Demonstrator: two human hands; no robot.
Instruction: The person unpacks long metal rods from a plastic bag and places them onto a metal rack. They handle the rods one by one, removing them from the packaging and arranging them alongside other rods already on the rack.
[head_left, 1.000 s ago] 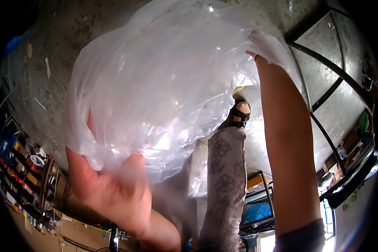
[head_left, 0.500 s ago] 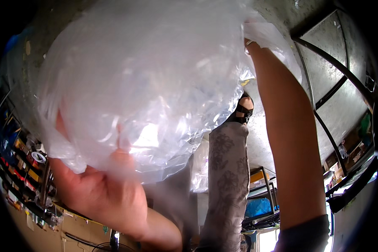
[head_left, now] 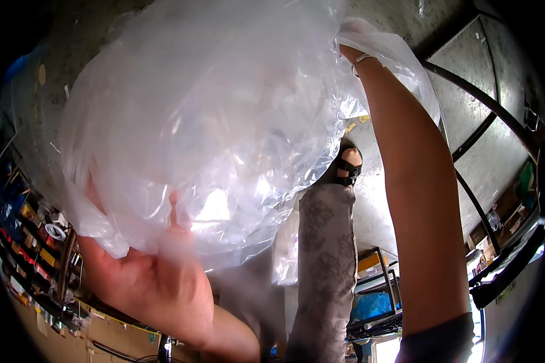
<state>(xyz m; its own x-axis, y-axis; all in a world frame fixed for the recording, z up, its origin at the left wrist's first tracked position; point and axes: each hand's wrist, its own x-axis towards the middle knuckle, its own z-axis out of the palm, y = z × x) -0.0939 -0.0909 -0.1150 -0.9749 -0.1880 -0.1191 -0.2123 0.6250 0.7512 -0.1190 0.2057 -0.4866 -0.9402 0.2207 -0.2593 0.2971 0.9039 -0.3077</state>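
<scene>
A large, cloudy clear plastic bag point(head_left: 224, 115) bulges before me and fills much of the view. At its lower left edge, my left hand point(head_left: 151, 284) grips the film, its thumb and fingertips partly showing through the plastic. My right hand point(head_left: 356, 30) reaches far forward to the bag's upper right side. Film covers that hand, and its fingers are hidden. A thin white band point(head_left: 363, 58) circles my right wrist. Whatever the bag contains, if anything, cannot be made out.
Below the bag show my patterned trouser leg point(head_left: 327, 242) and a sandalled foot point(head_left: 349, 163) on the grey floor point(head_left: 372, 199). A black metal frame point(head_left: 490, 109) stands at right. Crowded shelves point(head_left: 39, 248) line the left. A blue bag point(head_left: 370, 306) sits in a rack.
The bag and both hands have shifted slightly, the right hand a little to the left and up. More of the sandalled foot's surroundings shows. The left hand keeps its grip.
</scene>
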